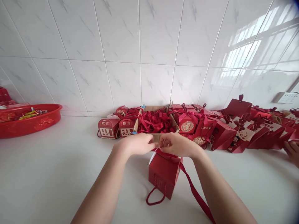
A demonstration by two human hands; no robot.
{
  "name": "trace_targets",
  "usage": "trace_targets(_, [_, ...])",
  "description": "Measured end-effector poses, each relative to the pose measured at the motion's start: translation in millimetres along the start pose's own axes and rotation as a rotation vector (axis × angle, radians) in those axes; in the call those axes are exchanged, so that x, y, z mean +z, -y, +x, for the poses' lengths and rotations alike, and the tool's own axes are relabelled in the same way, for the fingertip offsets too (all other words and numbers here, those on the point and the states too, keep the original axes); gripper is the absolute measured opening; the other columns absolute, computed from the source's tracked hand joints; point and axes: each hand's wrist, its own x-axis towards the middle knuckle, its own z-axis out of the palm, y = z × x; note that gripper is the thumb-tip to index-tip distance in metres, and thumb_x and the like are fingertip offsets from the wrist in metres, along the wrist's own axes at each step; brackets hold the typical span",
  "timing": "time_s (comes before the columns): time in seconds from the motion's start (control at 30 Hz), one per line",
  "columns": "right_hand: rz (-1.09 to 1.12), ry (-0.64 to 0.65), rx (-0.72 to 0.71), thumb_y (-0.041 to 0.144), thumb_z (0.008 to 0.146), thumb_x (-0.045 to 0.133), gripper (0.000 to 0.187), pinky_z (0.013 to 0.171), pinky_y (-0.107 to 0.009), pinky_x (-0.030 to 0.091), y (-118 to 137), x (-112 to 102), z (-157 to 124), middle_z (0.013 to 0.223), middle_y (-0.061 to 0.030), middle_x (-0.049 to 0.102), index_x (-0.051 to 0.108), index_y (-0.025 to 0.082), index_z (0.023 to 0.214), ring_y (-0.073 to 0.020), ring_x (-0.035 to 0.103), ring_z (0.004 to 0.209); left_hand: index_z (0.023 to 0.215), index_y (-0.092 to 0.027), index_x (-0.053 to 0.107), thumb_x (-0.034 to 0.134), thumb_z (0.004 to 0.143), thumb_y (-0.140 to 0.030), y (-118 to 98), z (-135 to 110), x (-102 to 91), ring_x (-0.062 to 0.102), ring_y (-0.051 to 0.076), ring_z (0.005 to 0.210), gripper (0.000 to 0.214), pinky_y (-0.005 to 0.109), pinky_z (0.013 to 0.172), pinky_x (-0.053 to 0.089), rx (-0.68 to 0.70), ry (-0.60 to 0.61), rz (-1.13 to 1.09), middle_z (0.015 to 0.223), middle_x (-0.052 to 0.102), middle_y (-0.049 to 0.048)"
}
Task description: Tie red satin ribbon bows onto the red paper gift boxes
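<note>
A red gift box (161,174) stands tilted on the counter in front of me, a twisted cord handle (155,203) looping from its near side. A red ribbon (193,189) crosses the top of the box and trails off to the right, under my right forearm. My left hand (137,144) and my right hand (177,144) meet above the box's far top edge. Their fingers are pinched close together around the ribbon there; the exact grip is partly hidden behind the fingers.
Behind my hands is a cardboard carton (155,108) full of red ribbon pieces. Small red boxes (108,127) stand left of it; many red gift boxes (223,133) line the wall at right. A red basin (30,124) with sweets sits far left. Another person's hand (291,151) shows far right.
</note>
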Motion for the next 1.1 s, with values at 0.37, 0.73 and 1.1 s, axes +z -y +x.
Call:
trace_targets(0.37, [-0.078,-0.191,0.026,0.026,0.082,0.053,0.011,0.062,-0.027,0.045,13,-2,-15,0.089,-0.0047,0.068,0.062,0.020,0.084,-0.0176,0.060,0.075,0.054,-0.020,0.039,0.046,0.075,-0.032,10,-6,-2.2,0.027,0.010,0.044,0.025,0.027,0.046,0.018,0.245,-0.227,-0.111,0.051,0.034,-0.0029])
trace_targets(0.73, [0.575,-0.118,-0.655,0.045,0.089,0.048,0.034,0.060,-0.025,0.045,60,12,-121,0.066,-0.0051,0.061,0.065,0.017,0.080,-0.0136,0.056,0.061,0.060,-0.019,0.059,0.048,0.083,-0.034,10,-37,-20.6,0.058,0.015,0.071,0.029,0.025,0.059,0.041,0.459,-0.607,-0.413,0.081,0.065,0.0014])
trace_targets(1.1, [1.266,-0.079,0.384,0.038,0.088,0.050,0.025,0.044,-0.018,0.034,-65,108,-114,0.063,0.0015,0.057,0.053,0.019,0.103,-0.0067,0.047,0.045,0.069,-0.018,0.071,0.057,0.082,-0.035,18,-39,-26.8,0.062,0.017,0.074,0.025,0.029,0.072,0.048,0.587,-0.637,-0.868,0.076,0.069,0.0044])
